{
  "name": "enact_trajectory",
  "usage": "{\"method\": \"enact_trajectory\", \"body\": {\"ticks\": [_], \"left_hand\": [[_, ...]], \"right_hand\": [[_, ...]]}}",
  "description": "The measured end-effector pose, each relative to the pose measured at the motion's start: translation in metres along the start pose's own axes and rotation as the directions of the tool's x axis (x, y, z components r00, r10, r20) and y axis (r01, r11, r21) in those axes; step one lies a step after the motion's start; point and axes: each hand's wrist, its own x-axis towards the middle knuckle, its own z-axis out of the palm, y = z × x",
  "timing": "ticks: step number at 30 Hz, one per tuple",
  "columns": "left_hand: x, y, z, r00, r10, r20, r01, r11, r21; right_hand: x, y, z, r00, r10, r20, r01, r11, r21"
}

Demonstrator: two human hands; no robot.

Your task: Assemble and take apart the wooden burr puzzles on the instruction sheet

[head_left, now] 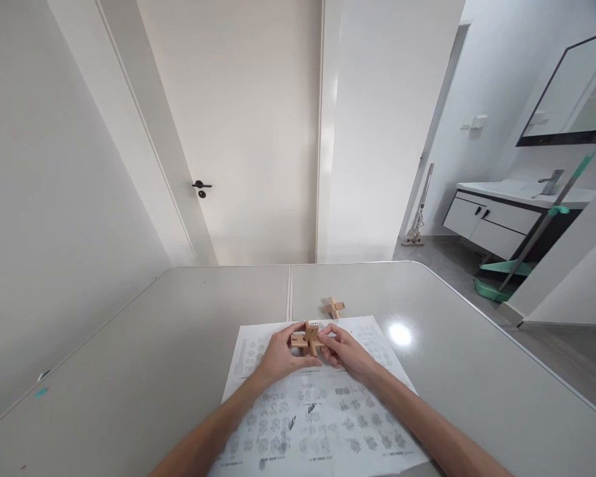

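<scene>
Block cluster: seemingly part-assembled, grasped by your left hand and right hand.
Far pieces: separate, on the table.

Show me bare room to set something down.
Free: the table left of the paper sheet, out to the left edge; also right of it, around the glare, to the right edge. Crowded: the middle, where left hand and right hand hold a wooden assembly over the sheet, with wooden pieces by its far edge.
</scene>
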Motion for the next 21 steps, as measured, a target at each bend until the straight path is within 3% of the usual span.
{"method": "enact_trajectory", "body": {"ticks": [12, 21], "left_hand": [[0.002, 0.001, 0.0, 0.995, -0.088, 0.038, 0.093, 0.985, -0.147], [0.003, -0.001, -0.004, 0.999, -0.036, 0.035, 0.039, 0.995, -0.095]], "right_hand": [[0.002, 0.003, 0.008, 0.997, 0.067, -0.046, -0.057, 0.983, 0.177], [-0.001, 0.0, 0.017, 0.997, 0.003, -0.078, 0.006, 0.994, 0.108]]}}
